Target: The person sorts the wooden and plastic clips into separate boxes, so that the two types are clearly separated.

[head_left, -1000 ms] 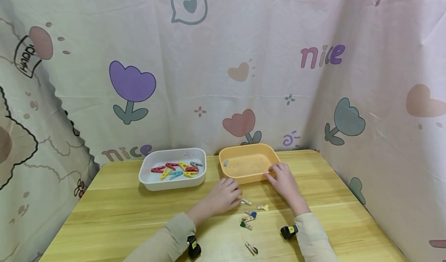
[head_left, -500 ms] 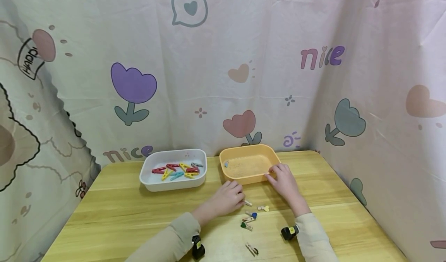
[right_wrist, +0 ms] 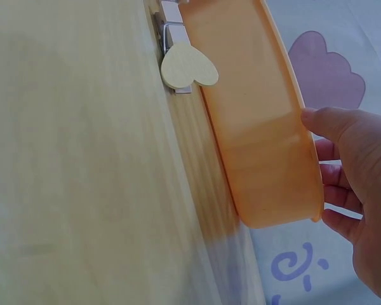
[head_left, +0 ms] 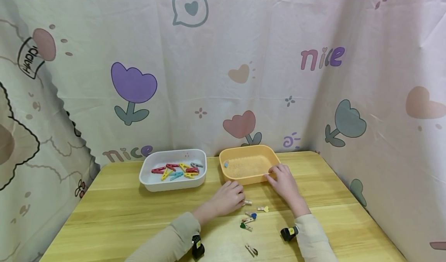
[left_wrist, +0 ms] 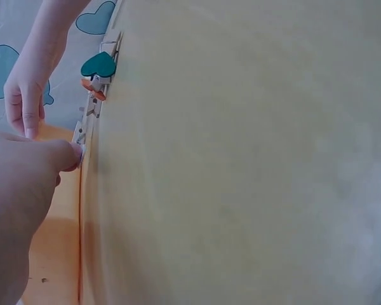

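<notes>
While the right hand (head_left: 285, 182) grips the near right corner of the orange plastic tray (head_left: 251, 166), the left hand (head_left: 225, 198) pinches a small white clothespin (head_left: 248, 202) on the wooden table (head_left: 324, 194), just before that tray, near a yellow-heart clothespin (head_left: 264, 209).

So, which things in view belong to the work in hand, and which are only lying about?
Of the work, by my reading:
white clip, which the left hand seems to pinch
orange tray, its rim held by the right hand
other wooden clips, loose nearby

Lying about, probably:
white tray, untouched
plastic clips, inside it
cloth, hanging behind
</notes>
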{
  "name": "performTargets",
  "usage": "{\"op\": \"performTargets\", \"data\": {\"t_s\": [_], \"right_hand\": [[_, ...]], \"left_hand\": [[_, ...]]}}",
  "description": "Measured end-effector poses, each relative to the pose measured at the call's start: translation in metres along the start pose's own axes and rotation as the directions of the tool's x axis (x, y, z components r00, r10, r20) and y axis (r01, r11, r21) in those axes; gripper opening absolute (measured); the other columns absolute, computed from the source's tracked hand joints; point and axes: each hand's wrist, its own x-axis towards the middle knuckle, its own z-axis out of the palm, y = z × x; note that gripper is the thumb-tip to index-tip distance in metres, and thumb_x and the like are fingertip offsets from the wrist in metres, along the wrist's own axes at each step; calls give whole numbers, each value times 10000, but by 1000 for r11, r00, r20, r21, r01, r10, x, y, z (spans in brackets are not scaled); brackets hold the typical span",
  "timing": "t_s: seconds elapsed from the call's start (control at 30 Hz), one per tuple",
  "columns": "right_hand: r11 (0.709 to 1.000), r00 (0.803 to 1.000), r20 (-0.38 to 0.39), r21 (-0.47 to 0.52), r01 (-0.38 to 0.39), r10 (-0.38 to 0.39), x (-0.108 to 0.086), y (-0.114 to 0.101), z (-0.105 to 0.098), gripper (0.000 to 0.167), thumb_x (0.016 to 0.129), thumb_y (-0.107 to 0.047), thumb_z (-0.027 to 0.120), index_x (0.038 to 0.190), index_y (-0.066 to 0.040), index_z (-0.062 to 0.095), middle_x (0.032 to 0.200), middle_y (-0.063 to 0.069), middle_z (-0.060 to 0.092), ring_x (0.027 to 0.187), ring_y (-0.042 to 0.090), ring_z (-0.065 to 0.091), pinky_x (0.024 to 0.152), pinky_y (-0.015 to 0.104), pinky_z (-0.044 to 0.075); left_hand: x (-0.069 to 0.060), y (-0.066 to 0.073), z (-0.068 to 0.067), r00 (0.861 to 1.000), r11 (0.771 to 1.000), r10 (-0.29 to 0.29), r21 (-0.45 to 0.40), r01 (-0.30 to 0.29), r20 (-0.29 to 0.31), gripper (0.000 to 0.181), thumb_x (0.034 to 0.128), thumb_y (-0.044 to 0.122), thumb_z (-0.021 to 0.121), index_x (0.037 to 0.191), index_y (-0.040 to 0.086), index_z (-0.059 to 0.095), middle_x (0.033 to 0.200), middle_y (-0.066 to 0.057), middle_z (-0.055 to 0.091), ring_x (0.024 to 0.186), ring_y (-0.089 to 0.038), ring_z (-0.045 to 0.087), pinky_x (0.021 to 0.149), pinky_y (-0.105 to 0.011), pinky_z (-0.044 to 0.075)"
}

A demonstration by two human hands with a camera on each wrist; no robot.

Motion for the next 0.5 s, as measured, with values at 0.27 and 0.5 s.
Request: {"op": "performTargets", "data": {"t_s": [0.27,0.5], "right_hand": [[1000,1000,0,-1,1,-1,1,-1,-2,227,850,-281,750,906,-80,661,978,76,613,955,262,516,846,417,465],[1000,1000,8,-1,-10,10,2,1,1,234,848,-288,752,914,-81,665,989,78,613,973,266,519,862,422,468]], "left_hand": [[3,-3,-3,998,1000,9,-3,-9,-55,140,919,400,636,910,278,704,968,106,613,945,-109,517,811,-272,405],[5,-11,-9,992,999,4,-34,-8,-124,114,888,368,688,910,258,708,952,93,606,901,-108,509,771,-259,402]]}}
